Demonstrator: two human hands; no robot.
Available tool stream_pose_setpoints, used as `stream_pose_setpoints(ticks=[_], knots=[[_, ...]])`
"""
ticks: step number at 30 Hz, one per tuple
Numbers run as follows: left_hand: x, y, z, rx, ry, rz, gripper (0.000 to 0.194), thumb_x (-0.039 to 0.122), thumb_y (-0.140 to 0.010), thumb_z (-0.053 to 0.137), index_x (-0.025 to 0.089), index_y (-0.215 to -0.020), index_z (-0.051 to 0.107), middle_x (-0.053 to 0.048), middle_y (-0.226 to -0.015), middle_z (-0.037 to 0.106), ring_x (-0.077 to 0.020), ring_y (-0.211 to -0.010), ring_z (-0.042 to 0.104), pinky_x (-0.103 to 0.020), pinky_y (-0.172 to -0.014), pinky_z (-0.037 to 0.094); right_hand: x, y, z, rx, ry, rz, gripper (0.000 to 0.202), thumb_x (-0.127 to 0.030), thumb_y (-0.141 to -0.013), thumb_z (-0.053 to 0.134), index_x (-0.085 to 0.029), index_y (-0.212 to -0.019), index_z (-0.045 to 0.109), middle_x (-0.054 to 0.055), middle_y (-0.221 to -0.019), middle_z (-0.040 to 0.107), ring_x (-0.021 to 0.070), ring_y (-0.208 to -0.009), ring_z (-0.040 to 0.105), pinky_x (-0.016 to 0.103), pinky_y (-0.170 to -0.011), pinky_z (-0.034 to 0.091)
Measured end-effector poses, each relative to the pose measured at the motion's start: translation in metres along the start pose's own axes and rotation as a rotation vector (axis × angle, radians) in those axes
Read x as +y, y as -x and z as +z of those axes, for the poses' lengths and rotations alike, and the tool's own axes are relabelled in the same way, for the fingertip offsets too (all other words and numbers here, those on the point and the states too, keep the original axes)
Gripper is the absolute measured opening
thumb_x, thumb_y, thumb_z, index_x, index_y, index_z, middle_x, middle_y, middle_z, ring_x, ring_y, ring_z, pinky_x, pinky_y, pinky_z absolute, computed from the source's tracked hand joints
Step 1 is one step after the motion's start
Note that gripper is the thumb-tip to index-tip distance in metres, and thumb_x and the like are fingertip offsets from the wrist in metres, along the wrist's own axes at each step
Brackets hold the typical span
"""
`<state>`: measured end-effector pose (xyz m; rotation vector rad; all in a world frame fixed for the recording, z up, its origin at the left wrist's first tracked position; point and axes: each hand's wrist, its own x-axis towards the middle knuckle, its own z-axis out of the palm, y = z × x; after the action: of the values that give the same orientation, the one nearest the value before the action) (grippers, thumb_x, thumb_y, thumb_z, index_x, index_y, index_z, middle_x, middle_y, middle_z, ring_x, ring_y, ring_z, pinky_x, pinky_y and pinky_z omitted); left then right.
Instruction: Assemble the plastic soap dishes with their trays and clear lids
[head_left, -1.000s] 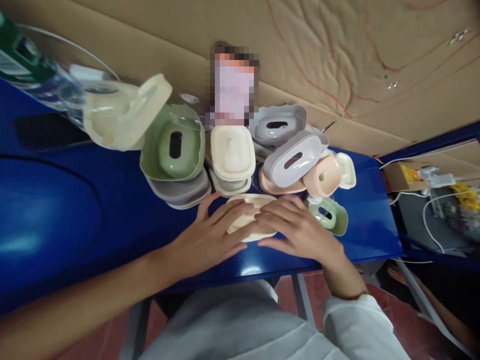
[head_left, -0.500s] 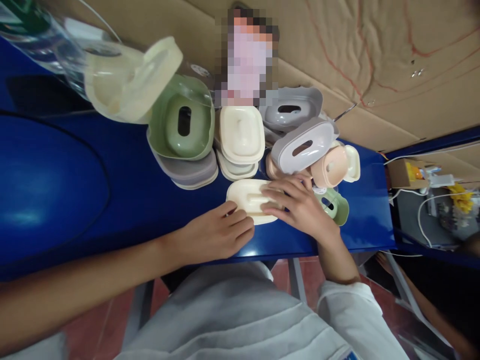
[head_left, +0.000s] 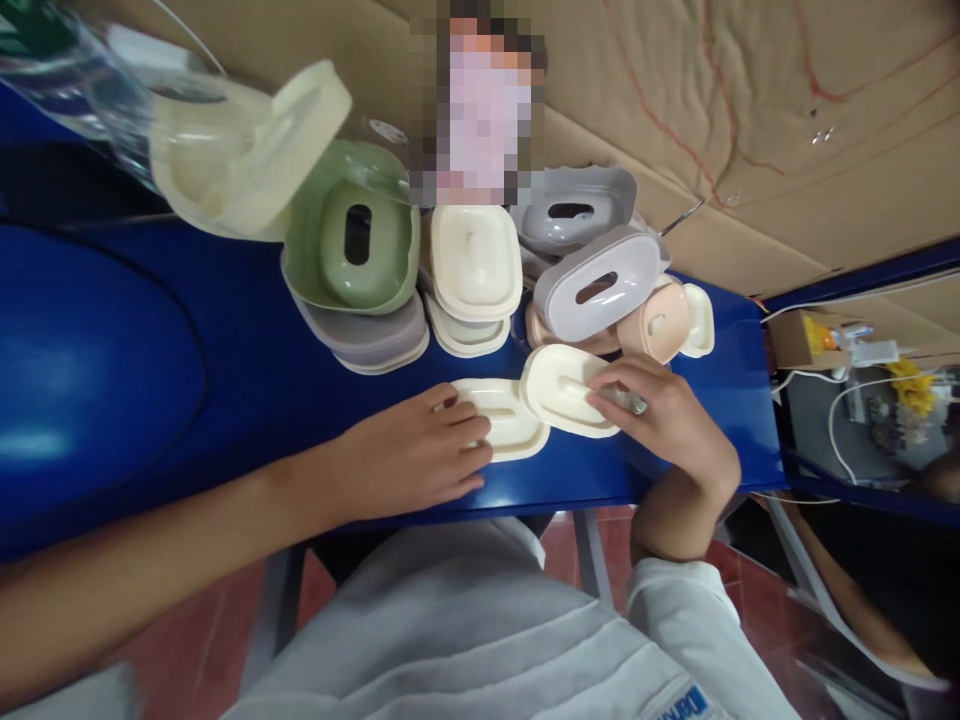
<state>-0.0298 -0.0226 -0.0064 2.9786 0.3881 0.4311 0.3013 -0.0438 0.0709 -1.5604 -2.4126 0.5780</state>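
Blue surface: two cream lids beside the stack; left hand presses lid flat, right hand fingers clamp raised lid.

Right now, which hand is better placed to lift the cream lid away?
Right. The right hand already grips the raised cream lid; the left hand only rests on the flat cream tray.

Green dish, grey lid, cardboard behind.

The right hand is lifting a cream lid rightward off the cream tray, apparently; the left hand is now pinning that tray.
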Motion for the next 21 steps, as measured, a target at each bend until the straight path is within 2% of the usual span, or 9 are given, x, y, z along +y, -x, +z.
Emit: stream_pose_setpoints(ticks=[3, 7, 10, 13, 15, 17, 19, 21], knots=[[-0.011, 0.011, -0.006, -0.014, 0.070, -0.030, 0.029, 0.050, -0.097, 0.076, 0.023, -0.090, 0.068, -0.002, -0.089, 0.071, -0.0240, -0.087, 0.065, -0.043, -0.092, 0.044, -0.006, -0.004, 0.009, -0.048, 0.013, -0.035, 0.005, -0.029, -0.107, 0.067, -0.025, -0.108, 0.070, 0.005, -0.104, 0.075, 0.0238, -0.098, 0.070, 0.039, -0.088, 0.055], [-0.015, 0.018, -0.012, -0.128, 0.149, -0.166, 0.023, 0.038, -0.089, 0.085, 0.024, -0.088, 0.066, 0.000, -0.083, 0.072, -0.0233, -0.081, 0.066, -0.041, -0.086, 0.044, -0.013, -0.008, 0.027, -0.107, 0.079, -0.091, 0.010, -0.026, -0.110, 0.060, -0.024, -0.113, 0.070, 0.008, -0.110, 0.077, 0.0256, -0.100, 0.072, 0.042, -0.090, 0.055], [-0.006, 0.021, -0.016, -0.197, 0.213, -0.224, 0.025, 0.036, -0.086, 0.087, 0.024, -0.088, 0.066, 0.001, -0.082, 0.071, -0.0221, -0.079, 0.066, -0.039, -0.084, 0.044, -0.015, -0.012, 0.039, -0.116, 0.110, -0.131, 0.016, -0.023, -0.110, 0.057, -0.022, -0.121, 0.068, 0.010, -0.117, 0.078, 0.0280, -0.105, 0.074, 0.045, -0.093, 0.057], [0.012, 0.030, -0.016, -0.179, 0.223, -0.269, 0.027, 0.037, -0.085, 0.089, 0.024, -0.092, 0.067, 0.001, -0.087, 0.073, -0.0219, -0.083, 0.068, -0.039, -0.089, 0.045, -0.013, -0.014, 0.043, -0.109, 0.098, -0.136, 0.018, -0.024, -0.110, 0.058, -0.022, -0.125, 0.068, 0.010, -0.120, 0.078, 0.0287, -0.107, 0.074, 0.046, -0.093, 0.058], [0.025, 0.043, -0.014, -0.124, 0.205, -0.310, 0.029, 0.039, -0.086, 0.089, 0.024, -0.101, 0.068, 0.000, -0.095, 0.075, -0.0221, -0.090, 0.070, -0.039, -0.093, 0.044, -0.010, -0.014, 0.043, -0.095, 0.103, -0.126, 0.018, -0.023, -0.110, 0.058, -0.022, -0.125, 0.068, 0.011, -0.121, 0.078, 0.0288, -0.107, 0.075, 0.046, -0.093, 0.059], [0.036, 0.058, -0.010, -0.057, 0.153, -0.351, 0.042, 0.043, -0.089, 0.086, 0.025, -0.122, 0.068, -0.002, -0.108, 0.077, -0.0234, -0.100, 0.072, -0.038, -0.095, 0.043, -0.005, -0.014, 0.043, -0.077, 0.125, -0.124, 0.017, -0.022, -0.109, 0.058, -0.022, -0.122, 0.068, 0.010, -0.120, 0.078, 0.0287, -0.104, 0.075, 0.046, -0.092, 0.059], [0.045, 0.074, -0.007, -0.007, 0.082, -0.397, 0.062, 0.047, -0.093, 0.083, 0.024, -0.145, 0.059, -0.004, -0.115, 0.077, -0.0252, -0.106, 0.072, -0.039, -0.097, 0.043, 0.000, -0.014, 0.044, -0.058, 0.151, -0.135, 0.015, -0.022, -0.108, 0.059, -0.022, -0.119, 0.069, 0.010, -0.117, 0.079, 0.0286, -0.102, 0.076, 0.045, -0.090, 0.060], [0.051, 0.087, -0.005, 0.024, 0.022, -0.445, 0.070, 0.049, -0.097, 0.078, 0.022, -0.156, 0.051, -0.005, -0.112, 0.077, -0.0262, -0.104, 0.072, -0.040, -0.095, 0.043, 0.003, -0.017, 0.047, -0.037, 0.163, -0.167, 0.015, -0.022, -0.107, 0.060, -0.022, -0.117, 0.071, 0.009, -0.114, 0.079, 0.0280, -0.099, 0.076, 0.043, -0.088, 0.060]])
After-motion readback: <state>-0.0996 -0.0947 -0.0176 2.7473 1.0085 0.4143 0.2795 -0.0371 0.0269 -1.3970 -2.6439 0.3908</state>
